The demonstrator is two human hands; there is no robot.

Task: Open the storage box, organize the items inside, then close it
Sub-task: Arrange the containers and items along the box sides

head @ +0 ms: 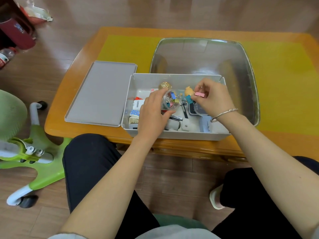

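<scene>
The grey storage box (174,134) stands open on the table, full of small items. Its flat grey lid (101,93) lies on the table to its left. My left hand (151,114) grips a clear round container (171,101) of coloured binder clips, held over the box. My right hand (212,99) pinches a pink binder clip (200,94) just right of that container. A small orange-headed figure (189,94) and a gold ball (165,85) sit in the box behind my hands. A black pen (184,111), small cards and a pouch lie on the box floor.
A large clear plastic bin (246,69) stands behind and to the right of the box. The wooden table (69,94) carries a yellow mat (124,49). A green and white chair base (41,163) sits on the floor at left. My knees are under the table's front edge.
</scene>
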